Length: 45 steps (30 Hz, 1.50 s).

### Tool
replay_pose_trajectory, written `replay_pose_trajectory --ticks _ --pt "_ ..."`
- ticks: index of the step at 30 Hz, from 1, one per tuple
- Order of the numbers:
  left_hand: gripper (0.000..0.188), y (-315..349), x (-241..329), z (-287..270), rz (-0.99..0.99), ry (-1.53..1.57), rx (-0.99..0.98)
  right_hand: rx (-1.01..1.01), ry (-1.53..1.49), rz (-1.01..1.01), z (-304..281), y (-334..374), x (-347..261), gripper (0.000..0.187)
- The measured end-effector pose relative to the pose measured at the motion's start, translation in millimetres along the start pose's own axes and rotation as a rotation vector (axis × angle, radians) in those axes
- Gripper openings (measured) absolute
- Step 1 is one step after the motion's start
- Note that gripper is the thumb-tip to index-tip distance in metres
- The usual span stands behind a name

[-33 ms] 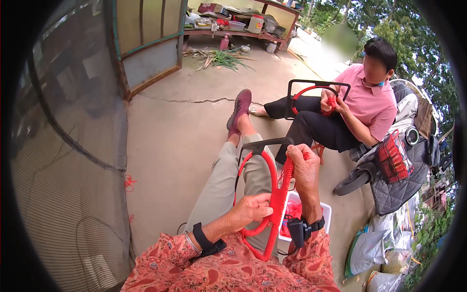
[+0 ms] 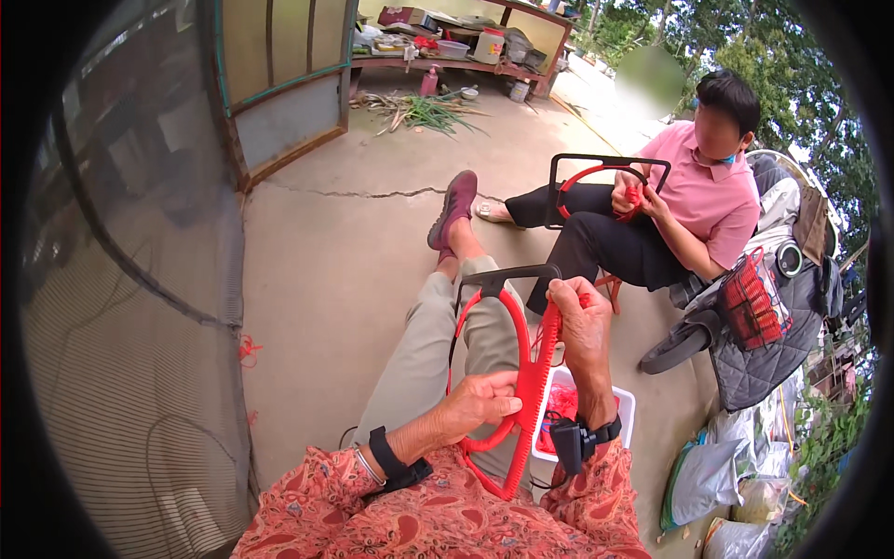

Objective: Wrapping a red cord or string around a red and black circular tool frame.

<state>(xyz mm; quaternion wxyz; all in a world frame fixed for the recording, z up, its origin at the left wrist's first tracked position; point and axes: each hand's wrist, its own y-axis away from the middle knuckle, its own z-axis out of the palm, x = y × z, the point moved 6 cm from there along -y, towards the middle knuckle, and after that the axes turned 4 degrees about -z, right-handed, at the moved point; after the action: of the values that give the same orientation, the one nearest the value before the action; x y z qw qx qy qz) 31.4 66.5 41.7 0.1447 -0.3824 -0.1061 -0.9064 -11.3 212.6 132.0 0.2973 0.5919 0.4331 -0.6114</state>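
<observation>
Over my lap I hold a red-and-black frame (image 2: pixel 531 387), a black bar joined to red loops with a ridged red edge running up its right side. My left hand (image 2: pixel 480 407) is closed on the lower middle of the red part, with the thumb and fingertips pressed to it. Around the upper end of the ridged edge, just below the black bar, my right hand (image 2: pixel 584 321) is closed. A bit of red cord (image 2: pixel 585 300) shows at its fingers. Below my right wrist stands a white tub (image 2: pixel 626 410) with red material (image 2: pixel 562 401) inside, partly hidden by my arm.
Ahead on the right a seated person (image 2: pixel 712 200) holds a similar red-and-black frame (image 2: pixel 610 160). Beside them is a vehicle draped with a grey quilted cover (image 2: pixel 754 359). Sacks (image 2: pixel 708 480) lie at the right. Green stalks (image 2: pixel 433 114) lie before a shelf (image 2: pixel 447 63); mesh (image 2: pixel 140 373) stands left.
My shoe has tipped slightly to the left. Both my hands and the frame stay in the same place.
</observation>
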Motion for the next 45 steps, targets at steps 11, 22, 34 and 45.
replay_pose_trajectory --ticks 11,22,34,45 --pt "0.034 -9 30 -15 0.309 -0.552 0.528 -0.045 0.011 0.071 -21 -5 22 0.026" --pt "0.031 -63 66 -10 0.309 -0.345 0.444 -0.198 -0.137 0.186 -51 7 50 0.023" --pt "0.035 -109 51 2 -0.043 0.334 0.094 -0.116 -0.134 0.245 -71 7 32 0.017" --pt "0.016 -121 39 2 0.051 0.434 0.068 -0.216 -0.225 0.288 -62 13 32 0.014"
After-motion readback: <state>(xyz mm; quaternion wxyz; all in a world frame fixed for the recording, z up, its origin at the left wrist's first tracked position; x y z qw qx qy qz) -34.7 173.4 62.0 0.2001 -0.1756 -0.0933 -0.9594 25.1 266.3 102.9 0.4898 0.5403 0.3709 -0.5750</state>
